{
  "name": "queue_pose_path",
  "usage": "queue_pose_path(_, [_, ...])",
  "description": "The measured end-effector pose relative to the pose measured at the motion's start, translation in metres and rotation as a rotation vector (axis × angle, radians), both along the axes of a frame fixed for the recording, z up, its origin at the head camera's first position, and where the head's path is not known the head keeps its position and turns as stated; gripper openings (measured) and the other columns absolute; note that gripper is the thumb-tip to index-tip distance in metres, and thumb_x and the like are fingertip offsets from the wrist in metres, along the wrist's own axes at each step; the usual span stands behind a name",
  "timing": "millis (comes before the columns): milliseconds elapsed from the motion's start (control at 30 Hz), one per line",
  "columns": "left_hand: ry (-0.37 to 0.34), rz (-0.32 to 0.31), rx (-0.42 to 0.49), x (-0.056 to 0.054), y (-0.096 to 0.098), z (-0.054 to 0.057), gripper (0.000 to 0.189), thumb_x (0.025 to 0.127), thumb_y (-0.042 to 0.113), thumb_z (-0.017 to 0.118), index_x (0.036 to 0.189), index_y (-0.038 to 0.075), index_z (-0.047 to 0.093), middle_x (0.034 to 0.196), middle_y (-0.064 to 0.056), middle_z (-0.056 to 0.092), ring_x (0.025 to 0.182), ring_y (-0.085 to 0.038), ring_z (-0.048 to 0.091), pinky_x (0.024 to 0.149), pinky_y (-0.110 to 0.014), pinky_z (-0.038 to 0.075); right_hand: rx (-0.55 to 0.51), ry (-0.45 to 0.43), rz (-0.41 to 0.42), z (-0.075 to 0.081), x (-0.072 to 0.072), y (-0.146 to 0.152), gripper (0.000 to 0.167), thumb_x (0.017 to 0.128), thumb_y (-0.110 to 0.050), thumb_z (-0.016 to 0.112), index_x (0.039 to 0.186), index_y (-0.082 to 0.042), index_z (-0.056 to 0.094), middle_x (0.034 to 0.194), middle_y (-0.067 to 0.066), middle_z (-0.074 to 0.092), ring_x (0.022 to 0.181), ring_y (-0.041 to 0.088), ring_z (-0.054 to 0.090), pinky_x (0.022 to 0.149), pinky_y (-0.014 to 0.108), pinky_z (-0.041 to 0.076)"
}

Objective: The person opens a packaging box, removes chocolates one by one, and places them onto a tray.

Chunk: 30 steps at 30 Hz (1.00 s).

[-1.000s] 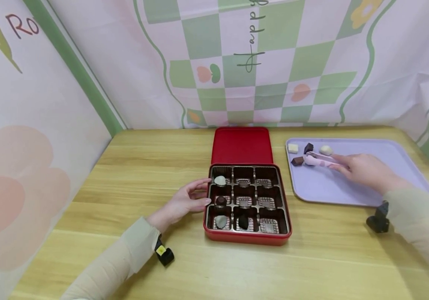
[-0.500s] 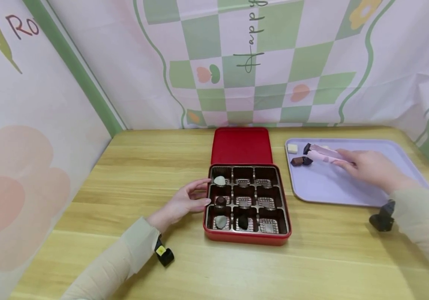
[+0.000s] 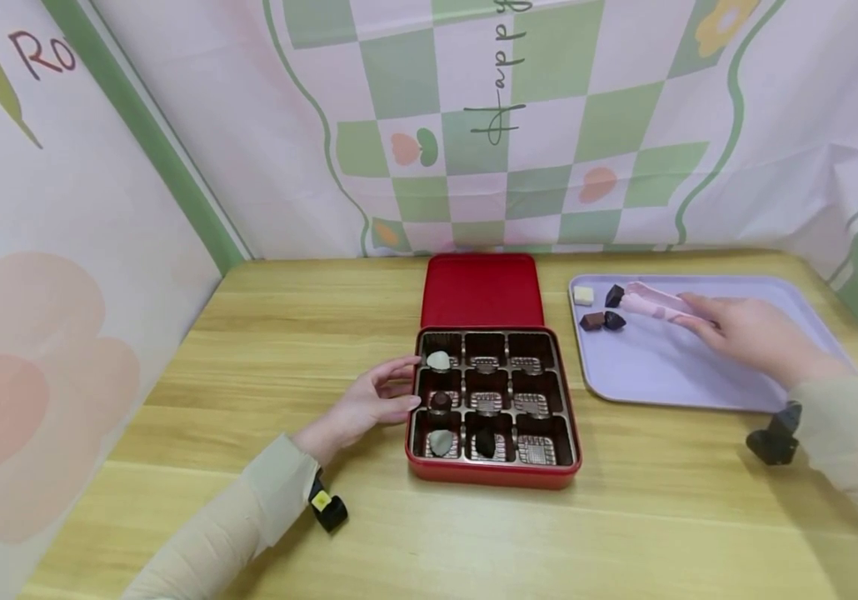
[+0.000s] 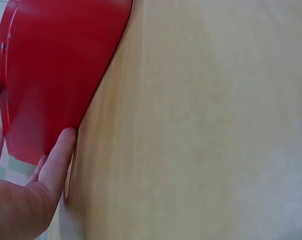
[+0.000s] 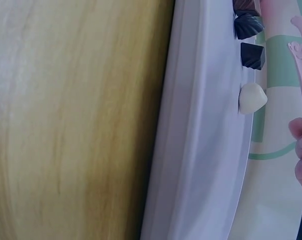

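My right hand (image 3: 755, 342) holds pink tongs (image 3: 661, 306) above the left part of the lavender tray (image 3: 669, 383). Near the tips are a dark faceted chocolate (image 3: 615, 296), a dark shell-shaped chocolate (image 3: 614, 321), a brown block (image 3: 591, 322) and a cream square (image 3: 583, 296). A rounded white chocolate (image 5: 252, 99) shows in the right wrist view; the tongs cover it in the head view. With fingers and thumb, my left hand (image 3: 357, 412) touches the left side of the red tin (image 3: 492, 477). Its left column holds white (image 3: 439, 360), brown (image 3: 441, 402) and greyish (image 3: 441, 442) pieces; a dark one (image 3: 485, 442) lies front middle.
Behind the tin lies its red lid (image 3: 481, 292). The wooden table (image 3: 309, 317) meets a patterned cloth (image 3: 474, 192) at the back and another on the left. A black wrist camera (image 3: 774, 437) hangs below my right sleeve.
My right hand and the tongs have moved slightly right and up, away from the dark shell-shaped chocolate, which now shows. The white rounded one has become hidden in the head view. My left hand stays put.
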<state>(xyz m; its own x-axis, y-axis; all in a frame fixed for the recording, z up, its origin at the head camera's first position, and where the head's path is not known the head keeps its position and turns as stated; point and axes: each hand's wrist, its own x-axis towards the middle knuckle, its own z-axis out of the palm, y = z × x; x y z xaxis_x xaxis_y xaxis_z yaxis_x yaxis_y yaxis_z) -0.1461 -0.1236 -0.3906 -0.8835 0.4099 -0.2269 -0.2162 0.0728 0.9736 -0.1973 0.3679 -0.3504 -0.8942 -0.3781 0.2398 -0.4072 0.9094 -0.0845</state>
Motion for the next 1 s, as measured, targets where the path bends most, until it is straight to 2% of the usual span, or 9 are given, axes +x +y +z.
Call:
queue_pose_path(400, [0.007,-0.005,0.01,-0.001,-0.001,-0.003,0.065,0.086,-0.003,0.062,0.144,0.01,0.038,0.138,-0.021,0.04,0.116,-0.025,0.05,0.088,-0.038,0.056,-0.015,0.083,0.058,0.001,0.003,-0.002,0.037,0.09,-0.021,0.062,0.116,0.006,0.061,0.099,0.035,0.063,0.083,0.052,0.061,0.073,0.063,0.049])
queue_pose_path(633, [0.004,-0.002,0.019,-0.002,-0.001,-0.004,0.064,0.085,-0.004,0.062,0.144,0.01,0.039,0.138,-0.021,0.04,0.114,-0.024,0.051,0.087,-0.037,0.057,0.037,-0.023,0.015,0.01,0.006,-0.011,0.046,0.096,-0.028,0.055,0.126,0.006,0.053,0.111,0.037,0.058,0.093,0.055,0.057,0.08,0.065,0.048])
queue_pose_path(867, [0.005,-0.005,0.009,-0.001,-0.001,-0.003,0.065,0.086,-0.003,0.062,0.144,0.01,0.038,0.139,-0.022,0.039,0.116,-0.026,0.049,0.087,-0.037,0.057,0.014,-0.088,0.009,0.023,0.01,-0.022,0.056,0.093,-0.035,0.058,0.132,0.004,0.049,0.119,0.036,0.056,0.1,0.055,0.055,0.086,0.064,0.046])
queue_pose_path(967, [0.006,-0.008,0.011,-0.001,-0.001,-0.002,0.065,0.086,-0.003,0.062,0.144,0.01,0.037,0.139,-0.022,0.039,0.117,-0.026,0.049,0.088,-0.037,0.056,0.02,-0.074,0.035,0.026,0.01,-0.027,0.063,0.088,-0.04,0.064,0.132,0.004,0.05,0.113,0.035,0.059,0.092,0.052,0.059,0.081,0.061,0.049])
queue_pose_path(1000, [0.008,-0.008,0.011,0.0,-0.001,-0.002,0.064,0.086,-0.003,0.062,0.144,0.01,0.038,0.139,-0.022,0.039,0.117,-0.027,0.049,0.088,-0.038,0.056,0.022,-0.054,0.055,0.027,0.01,-0.029,0.065,0.085,-0.04,0.067,0.13,0.004,0.051,0.105,0.033,0.063,0.084,0.048,0.062,0.078,0.06,0.05])
